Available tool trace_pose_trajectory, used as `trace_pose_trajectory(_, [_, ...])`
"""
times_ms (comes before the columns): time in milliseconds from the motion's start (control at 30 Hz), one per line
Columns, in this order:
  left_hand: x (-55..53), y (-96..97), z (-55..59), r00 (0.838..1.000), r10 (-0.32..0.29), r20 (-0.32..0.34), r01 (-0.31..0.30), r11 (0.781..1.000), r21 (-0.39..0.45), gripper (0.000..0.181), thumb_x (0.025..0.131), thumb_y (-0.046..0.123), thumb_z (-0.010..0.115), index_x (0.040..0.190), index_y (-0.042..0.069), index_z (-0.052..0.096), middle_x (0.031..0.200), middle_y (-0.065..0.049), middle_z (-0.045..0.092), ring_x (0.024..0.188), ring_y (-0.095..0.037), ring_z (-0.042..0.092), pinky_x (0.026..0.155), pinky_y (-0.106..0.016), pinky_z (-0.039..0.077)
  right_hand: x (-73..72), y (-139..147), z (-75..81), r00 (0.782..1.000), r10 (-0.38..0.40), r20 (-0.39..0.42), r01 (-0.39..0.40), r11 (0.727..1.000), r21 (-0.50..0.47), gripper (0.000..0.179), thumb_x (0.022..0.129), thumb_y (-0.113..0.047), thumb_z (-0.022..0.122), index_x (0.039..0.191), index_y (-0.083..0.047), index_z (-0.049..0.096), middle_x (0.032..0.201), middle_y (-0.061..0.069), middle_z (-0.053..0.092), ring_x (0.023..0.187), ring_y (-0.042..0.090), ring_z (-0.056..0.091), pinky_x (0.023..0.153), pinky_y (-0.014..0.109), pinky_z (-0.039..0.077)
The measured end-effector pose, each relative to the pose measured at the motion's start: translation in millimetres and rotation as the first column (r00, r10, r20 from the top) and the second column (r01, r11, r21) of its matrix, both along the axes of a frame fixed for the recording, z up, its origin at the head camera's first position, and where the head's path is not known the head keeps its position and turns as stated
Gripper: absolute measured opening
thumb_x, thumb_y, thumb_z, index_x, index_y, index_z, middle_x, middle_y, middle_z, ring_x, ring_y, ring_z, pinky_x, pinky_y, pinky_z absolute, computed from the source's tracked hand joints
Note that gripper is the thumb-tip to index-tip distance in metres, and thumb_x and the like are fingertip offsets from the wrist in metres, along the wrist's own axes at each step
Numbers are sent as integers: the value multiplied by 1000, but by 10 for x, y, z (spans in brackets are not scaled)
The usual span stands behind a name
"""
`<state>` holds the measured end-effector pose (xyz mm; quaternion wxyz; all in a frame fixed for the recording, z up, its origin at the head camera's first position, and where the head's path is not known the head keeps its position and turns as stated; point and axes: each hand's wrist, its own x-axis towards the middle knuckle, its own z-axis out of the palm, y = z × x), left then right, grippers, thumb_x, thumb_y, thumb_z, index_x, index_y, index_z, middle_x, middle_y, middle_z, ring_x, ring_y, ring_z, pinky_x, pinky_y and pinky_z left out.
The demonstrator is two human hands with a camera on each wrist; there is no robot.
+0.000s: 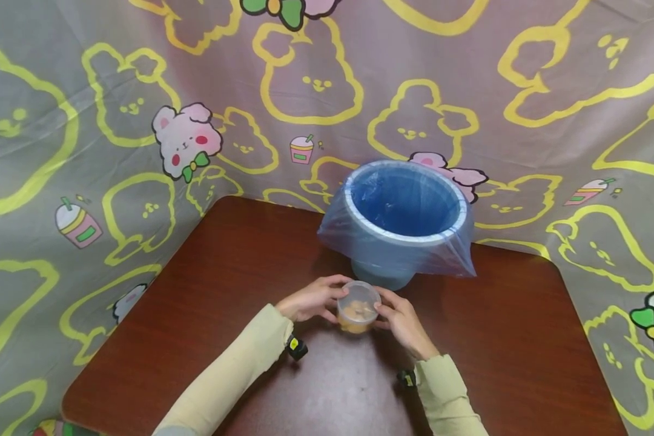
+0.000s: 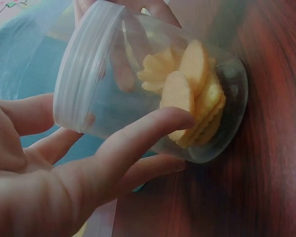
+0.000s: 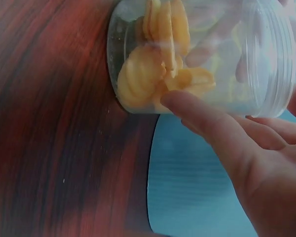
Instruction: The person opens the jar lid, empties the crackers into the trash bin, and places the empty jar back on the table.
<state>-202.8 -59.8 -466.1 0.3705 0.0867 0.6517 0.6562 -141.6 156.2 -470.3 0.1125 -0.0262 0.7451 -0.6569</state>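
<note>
A clear plastic jar [image 1: 358,304] with a translucent screw lid [image 2: 86,66] stands between the two hands, near the middle of the table. Several yellow cookies [image 2: 192,96] lie in its lower part, some with scalloped edges. The left hand [image 1: 315,300] holds the jar from the left, its thumb along the wall and other fingers around the side and lid. From the right, the right hand [image 1: 404,320] holds the opposite side, with a fingertip [image 3: 175,101] against the wall low down by the cookies. Whether the jar's base touches the table cannot be told.
Just behind the jar stands a blue bucket [image 1: 384,272] lined with a thin blue plastic bag [image 1: 447,257] folded over its rim. The dark reddish wooden table [image 1: 240,260] reaches back to a patterned curtain [image 1: 229,79] at the rear and sides.
</note>
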Motion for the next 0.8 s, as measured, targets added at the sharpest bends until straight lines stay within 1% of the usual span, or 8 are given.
trace_pose_trajectory(200, [2, 88, -5, 1000, -22, 1, 22, 1000, -3, 35, 101, 18, 49, 135, 11, 49, 129, -17, 57, 111, -36, 61, 79, -54, 54, 31, 121, 4, 1000, 26, 17, -26, 999, -20, 43, 97, -3, 47, 139, 3, 45, 134, 30, 51, 112, 36, 59, 86, 50, 54])
trace_pose_trajectory(300, [10, 124, -5, 999, -34, 6, 34, 999, -7, 36, 100, 18, 49, 135, 12, 49, 129, -18, 57, 111, -36, 61, 79, -54, 54, 53, 173, 9, 999, 41, 25, -40, 999, -27, 43, 97, -3, 47, 139, 3, 45, 133, 32, 51, 110, 35, 59, 86, 51, 54])
trace_pose_trajectory(467, [31, 178, 17, 998, -60, 5, 60, 998, -20, 36, 100, 18, 49, 136, 13, 50, 130, -17, 57, 113, -37, 60, 80, -54, 54, 88, 257, 7, 998, 68, 2, -68, 997, -22, 43, 97, -3, 49, 139, 5, 45, 129, 35, 51, 105, 30, 62, 86, 55, 53])
trace_pose_trajectory(567, [45, 214, 28, 997, -79, 5, 79, 997, -25, 37, 100, 17, 49, 137, 13, 49, 131, -16, 57, 115, -38, 60, 79, -52, 55, 108, 316, -3, 996, 85, -10, -86, 996, -27, 44, 97, -4, 50, 139, 6, 44, 128, 35, 52, 101, 26, 64, 84, 54, 53])
trace_pose_trajectory(667, [53, 249, 26, 995, -97, 2, 97, 995, -26, 37, 100, 17, 50, 137, 13, 49, 132, -18, 55, 114, -37, 60, 78, -51, 55, 131, 379, -16, 994, 107, -16, -108, 993, -40, 45, 97, -5, 49, 140, 7, 42, 129, 36, 51, 101, 25, 64, 84, 54, 53])
trace_pose_trajectory(800, [62, 289, 12, 991, -130, 3, 130, 991, -36, 37, 99, 16, 50, 137, 14, 50, 134, -20, 53, 111, -36, 62, 76, -50, 56, 181, 461, -26, 992, 124, -29, -125, 992, -34, 45, 97, -5, 49, 140, 7, 42, 129, 37, 50, 102, 25, 64, 84, 55, 53])
